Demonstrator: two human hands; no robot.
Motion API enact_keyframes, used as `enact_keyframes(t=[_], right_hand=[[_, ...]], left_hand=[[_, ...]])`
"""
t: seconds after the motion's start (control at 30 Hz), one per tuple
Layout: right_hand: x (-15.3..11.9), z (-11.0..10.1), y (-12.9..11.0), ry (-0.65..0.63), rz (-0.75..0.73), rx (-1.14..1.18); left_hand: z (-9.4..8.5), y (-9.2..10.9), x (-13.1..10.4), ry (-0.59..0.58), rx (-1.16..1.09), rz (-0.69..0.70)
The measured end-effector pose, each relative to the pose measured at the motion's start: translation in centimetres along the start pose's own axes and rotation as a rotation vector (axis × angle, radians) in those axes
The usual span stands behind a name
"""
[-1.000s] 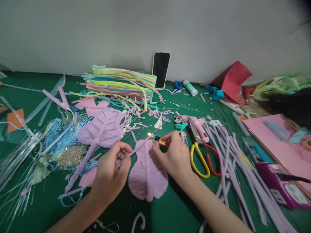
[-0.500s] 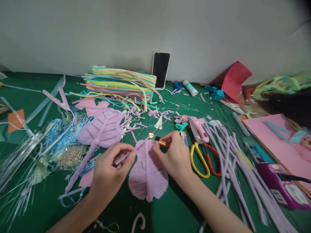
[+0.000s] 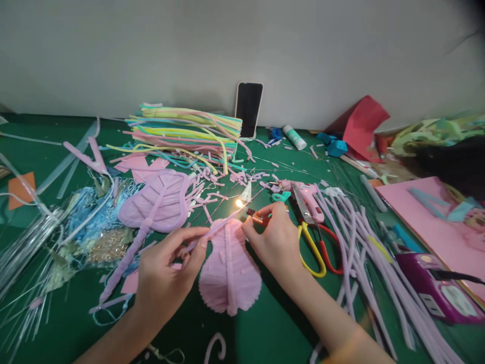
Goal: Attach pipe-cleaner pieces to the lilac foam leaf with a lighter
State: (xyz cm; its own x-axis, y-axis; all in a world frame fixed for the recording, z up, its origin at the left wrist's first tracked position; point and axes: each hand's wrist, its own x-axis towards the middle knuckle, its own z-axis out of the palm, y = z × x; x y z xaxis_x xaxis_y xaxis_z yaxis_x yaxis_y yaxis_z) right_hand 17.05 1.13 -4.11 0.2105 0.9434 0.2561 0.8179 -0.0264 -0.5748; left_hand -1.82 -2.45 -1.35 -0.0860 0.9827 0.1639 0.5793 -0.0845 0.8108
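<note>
My left hand (image 3: 170, 268) pinches a thin lilac pipe cleaner (image 3: 223, 222) that slants up to the right. My right hand (image 3: 275, 237) grips an orange lighter (image 3: 260, 217), its dark metal head pointing left. A bright flame (image 3: 239, 203) burns at the lighter's head, by the far tip of the pipe cleaner. Below and between my hands lies a lilac ribbed fan-shaped piece (image 3: 230, 273) with a scalloped edge and a central rib. A finished-looking lilac leaf-shaped fan (image 3: 157, 199) with a wrapped handle rests left of it.
Scissors (image 3: 312, 237) with yellow and red handles and a pink glue gun (image 3: 312, 199) lie right of my right hand. Lilac pipe cleaners (image 3: 364, 268) spread beyond them. A coloured bundle (image 3: 185, 129) and a propped phone (image 3: 249, 108) stand at the back. A white tassel (image 3: 247, 191) lies near the flame.
The flame has grown larger and brighter. The pipe cleaner's tip has shifted slightly right, towards the lighter. My right hand has moved a little to the right and up.
</note>
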Motion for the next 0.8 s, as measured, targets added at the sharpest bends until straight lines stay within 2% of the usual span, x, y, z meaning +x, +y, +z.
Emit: enact_keyframes(t=[0.4,0.7,0.8], right_hand=[[0.35,-0.38,-0.16,-0.009,0.054,0.021],[-0.1,-0.19,-0.05,-0.035,0.019,0.035],[-0.24,-0.25,-0.22,-0.029,0.002,0.023]], left_hand=[[0.24,-0.44,0.07,0.057,0.093,0.026],[-0.13,-0.22,0.5,0.09,0.116,0.123],[-0.2,0.17,0.66,0.092,0.079,0.094]])
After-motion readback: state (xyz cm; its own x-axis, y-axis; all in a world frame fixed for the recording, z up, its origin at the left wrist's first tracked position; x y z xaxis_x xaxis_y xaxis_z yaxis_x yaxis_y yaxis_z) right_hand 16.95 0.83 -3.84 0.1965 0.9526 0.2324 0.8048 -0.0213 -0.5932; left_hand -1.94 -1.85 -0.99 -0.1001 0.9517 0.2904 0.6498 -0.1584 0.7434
